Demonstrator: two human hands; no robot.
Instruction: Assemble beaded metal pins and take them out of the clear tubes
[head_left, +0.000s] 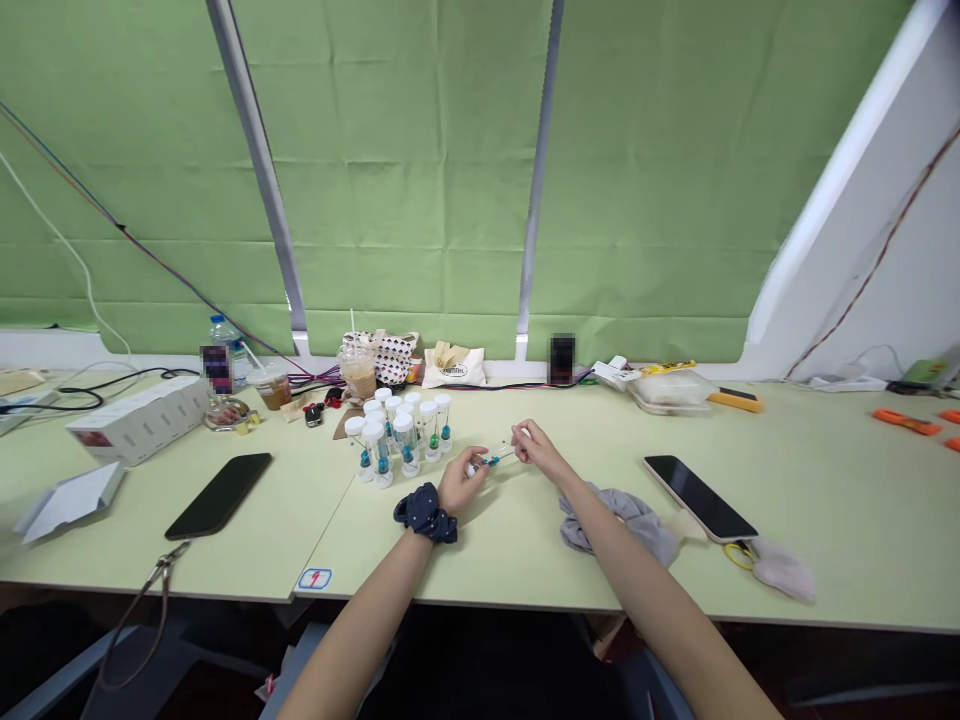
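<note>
My left hand [463,482], with a dark dotted scrunchie [426,513] round its wrist, is closed around a small clear tube [492,461] with teal bits in it. The tube lies on its side just above the table, pointing right. At its right end, my right hand [534,446] is closed in a pinch. Whatever sits between those fingertips is too small to make out. Left of my hands stands a cluster of several upright clear tubes [406,447] with white caps and teal or green contents.
A black phone [218,496] lies at left, and another phone [700,498] at right. Grey cloth [626,522] lies under my right forearm. Iced drinks [358,372], a white pouch [454,367] and a plastic container [670,390] line the back. A long white box [139,418] stands left.
</note>
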